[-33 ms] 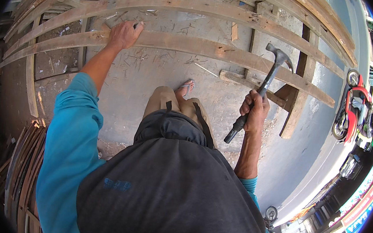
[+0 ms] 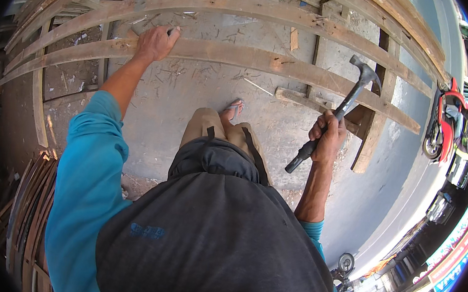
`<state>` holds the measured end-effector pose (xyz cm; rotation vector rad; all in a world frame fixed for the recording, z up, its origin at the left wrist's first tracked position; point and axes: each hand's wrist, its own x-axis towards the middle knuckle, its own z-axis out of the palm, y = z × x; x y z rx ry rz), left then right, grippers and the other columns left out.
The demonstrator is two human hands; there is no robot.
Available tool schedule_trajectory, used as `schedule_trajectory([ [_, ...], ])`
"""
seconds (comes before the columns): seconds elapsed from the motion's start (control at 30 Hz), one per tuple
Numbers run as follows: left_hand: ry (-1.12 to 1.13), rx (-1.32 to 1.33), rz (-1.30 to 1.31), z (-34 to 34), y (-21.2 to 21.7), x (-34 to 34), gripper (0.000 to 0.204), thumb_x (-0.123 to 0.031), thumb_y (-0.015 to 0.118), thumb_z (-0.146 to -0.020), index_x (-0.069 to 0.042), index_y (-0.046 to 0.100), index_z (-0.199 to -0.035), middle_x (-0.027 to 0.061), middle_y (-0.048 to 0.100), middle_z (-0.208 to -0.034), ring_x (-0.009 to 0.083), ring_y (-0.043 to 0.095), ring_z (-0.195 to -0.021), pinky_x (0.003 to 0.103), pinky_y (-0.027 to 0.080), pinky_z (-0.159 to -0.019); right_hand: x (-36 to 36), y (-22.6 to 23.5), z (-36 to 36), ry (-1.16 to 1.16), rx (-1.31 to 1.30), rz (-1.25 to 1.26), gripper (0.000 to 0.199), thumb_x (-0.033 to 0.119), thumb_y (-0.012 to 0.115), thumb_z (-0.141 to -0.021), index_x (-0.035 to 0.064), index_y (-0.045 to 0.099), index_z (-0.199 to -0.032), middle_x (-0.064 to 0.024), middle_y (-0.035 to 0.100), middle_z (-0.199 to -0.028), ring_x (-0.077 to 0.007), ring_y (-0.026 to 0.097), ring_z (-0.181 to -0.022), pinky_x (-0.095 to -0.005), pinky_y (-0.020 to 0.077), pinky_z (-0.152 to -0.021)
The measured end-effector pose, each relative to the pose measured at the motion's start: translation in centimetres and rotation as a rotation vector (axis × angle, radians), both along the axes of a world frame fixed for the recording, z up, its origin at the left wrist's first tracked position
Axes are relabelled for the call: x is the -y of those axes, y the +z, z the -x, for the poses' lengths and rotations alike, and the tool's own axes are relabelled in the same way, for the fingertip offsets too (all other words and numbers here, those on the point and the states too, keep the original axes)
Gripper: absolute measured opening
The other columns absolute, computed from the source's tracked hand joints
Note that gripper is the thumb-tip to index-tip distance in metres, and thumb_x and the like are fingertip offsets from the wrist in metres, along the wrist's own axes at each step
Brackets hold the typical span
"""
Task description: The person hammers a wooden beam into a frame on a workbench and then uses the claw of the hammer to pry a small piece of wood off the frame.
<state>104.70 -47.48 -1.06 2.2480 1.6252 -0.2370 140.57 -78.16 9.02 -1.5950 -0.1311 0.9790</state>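
My right hand (image 2: 328, 135) is wrapped round the dark handle of a claw hammer (image 2: 351, 98). The hammer slants up and to the right, its metal head above the right part of the nearest plank and apart from my left hand. My left hand (image 2: 155, 44) lies over that long wooden plank (image 2: 225, 54) on its left part, fingers curled across the far edge. Something small and dark shows by the fingertips, too small to make out. The plank is one of several joined by crosspieces into a frame in front of me.
A second long plank (image 2: 213, 2) runs beyond the nearest one. A crosspiece (image 2: 378, 122) stands under their right ends. Bent slats (image 2: 30, 211) are stacked at lower left. My sandalled foot (image 2: 231, 109) is on the concrete floor, with scraps beyond. Motorcycles (image 2: 446, 125) are by the road at right.
My right hand and the hammer have shifted a little to the right. The red motorcycle at right has moved up in the picture. My left hand stays on the plank.
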Motion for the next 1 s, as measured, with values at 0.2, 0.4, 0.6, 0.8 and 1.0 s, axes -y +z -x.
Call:
schedule_trajectory([
  [0.2, 0.001, 0.057, -0.032, 0.2, -1.0, -0.5, 0.054, -0.053, 0.047, -0.097, -0.007, 0.073, -0.109, 0.0246, 0.071, -0.107, 0.0434, 0.065, -0.105, 0.052, 0.050, -0.093, -1.1, -1.7, 3.2, -0.059, 0.036, 0.027, 0.017, 0.018, 0.057, -0.098, 0.0088, 0.045, -0.090, 0.0019, 0.042, -0.064, -0.0096, 0.039, -0.048, -0.0275, 0.0369, -0.043],
  [0.4, 0.025, 0.046, -0.014, 0.1, -0.5, -0.6, 0.053, -0.053, 0.047, -0.096, -0.008, 0.073, -0.108, 0.0242, 0.071, -0.110, 0.0431, 0.065, -0.108, 0.051, 0.049, -0.094, -1.4, 2.5, 6.1, 0.357, 0.238, 0.181, 0.027, 0.027, 0.064, -0.100, 0.0060, 0.050, -0.091, 0.0001, 0.049, -0.064, -0.0091, 0.048, -0.046, -0.0265, 0.0395, -0.042],
  [0.6, 0.025, 0.042, -0.029, 0.9, -1.1, 0.2, 0.053, -0.052, 0.045, -0.097, -0.010, 0.071, -0.114, 0.0231, 0.070, -0.113, 0.0423, 0.064, -0.109, 0.052, 0.049, -0.094, -4.4, 11.8, 5.8, 0.048, 0.839, -0.672, 0.025, 0.027, 0.059, -0.103, 0.0035, 0.051, -0.101, -0.0074, 0.052, -0.071, -0.0126, 0.050, -0.050, -0.0269, 0.0446, -0.042],
  [0.8, 0.028, 0.074, 0.026, 0.2, -0.6, -0.4, 0.055, -0.054, 0.046, -0.096, -0.009, 0.071, -0.115, 0.0230, 0.070, -0.113, 0.0421, 0.064, -0.109, 0.051, 0.049, -0.095, 0.4, -0.8, 5.8, 0.442, 0.901, 0.178, 0.026, 0.025, 0.058, -0.102, 0.0001, 0.050, -0.102, -0.0118, 0.056, -0.069, -0.0222, 0.053, -0.054, -0.0368, 0.0453, -0.053],
  [1.0, 0.069, 0.073, -0.073, 1.5, -3.4, -0.1, 0.053, -0.053, 0.048, -0.095, -0.009, 0.072, -0.113, 0.0243, 0.070, -0.112, 0.0429, 0.064, -0.109, 0.052, 0.049, -0.095, -0.8, 4.5, 4.2, 0.374, 0.454, 0.284, 0.030, 0.030, 0.059, -0.103, 0.0011, 0.053, -0.098, -0.0060, 0.053, -0.065, -0.0141, 0.054, -0.051, -0.0318, 0.0434, -0.048],
])
